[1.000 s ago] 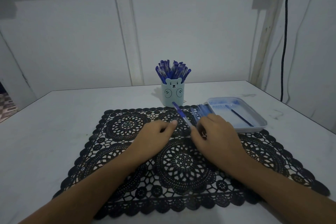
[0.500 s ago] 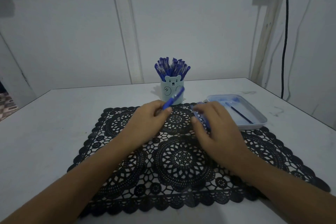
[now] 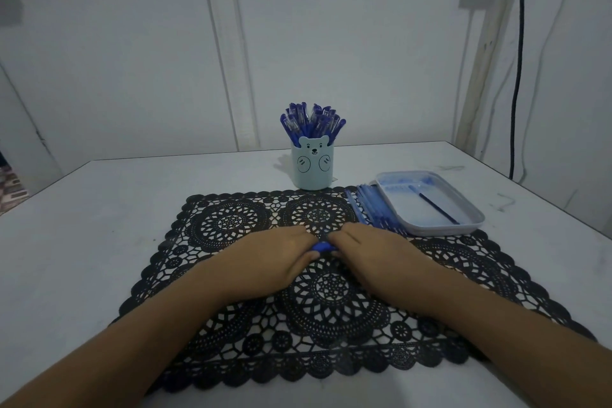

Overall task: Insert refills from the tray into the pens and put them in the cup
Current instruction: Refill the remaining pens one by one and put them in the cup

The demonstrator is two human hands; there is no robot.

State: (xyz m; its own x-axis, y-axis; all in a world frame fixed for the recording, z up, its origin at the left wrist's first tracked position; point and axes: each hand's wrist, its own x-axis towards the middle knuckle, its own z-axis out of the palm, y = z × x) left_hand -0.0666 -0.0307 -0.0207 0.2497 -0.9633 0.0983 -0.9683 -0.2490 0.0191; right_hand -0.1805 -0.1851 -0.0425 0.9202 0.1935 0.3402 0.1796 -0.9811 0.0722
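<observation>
My left hand [image 3: 275, 258] and my right hand [image 3: 377, 255] meet over the middle of the black lace mat [image 3: 231, 222], both holding a blue pen [image 3: 322, 246] between their fingertips; only a short blue piece shows. Behind the mat stands a pale blue bear cup [image 3: 312, 165] full of several blue pens. A white tray [image 3: 463, 225] at the right holds one dark refill [image 3: 437, 207]. A row of several empty pens [image 3: 374, 209] lies on the mat against the tray's left side.
The white table [image 3: 82, 225] ends at a wall behind the cup. A black cable [image 3: 518, 60] hangs down the wall at the far right. The table's right edge runs close past the tray.
My left hand brought the pen down from near the cup to the mat's middle. My right hand left the pen row and joined it on the pen.
</observation>
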